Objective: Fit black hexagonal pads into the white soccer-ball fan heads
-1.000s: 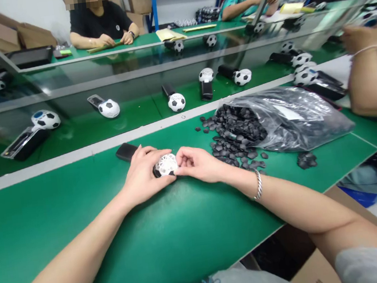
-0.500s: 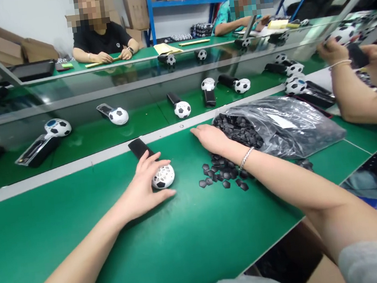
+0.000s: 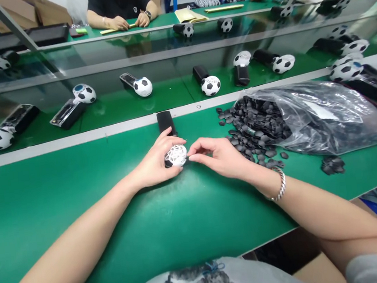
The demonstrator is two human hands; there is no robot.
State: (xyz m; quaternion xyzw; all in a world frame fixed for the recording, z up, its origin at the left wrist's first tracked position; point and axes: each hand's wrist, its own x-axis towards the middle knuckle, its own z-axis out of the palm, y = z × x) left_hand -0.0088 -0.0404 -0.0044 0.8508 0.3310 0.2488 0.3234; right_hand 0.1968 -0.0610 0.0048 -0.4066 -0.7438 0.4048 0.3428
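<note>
One grip, your left hand point(image 3: 153, 163), curls round the white soccer-ball head point(image 3: 177, 155) on the tabletop point(image 3: 44, 194) — black handle point(image 3: 166, 122) pointing away from you; your right hand point(image 3: 224, 158), pinched narrow on a small dark piece point(image 3: 187, 158), sits just right of the head, nearer the loose black pieces point(image 3: 259, 120).

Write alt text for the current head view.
The left hand holds a white-and-black ball-shaped piece on a green bench; the right hand pinches at its edge. Loose black pieces spill from a clear bag to the right.
</note>
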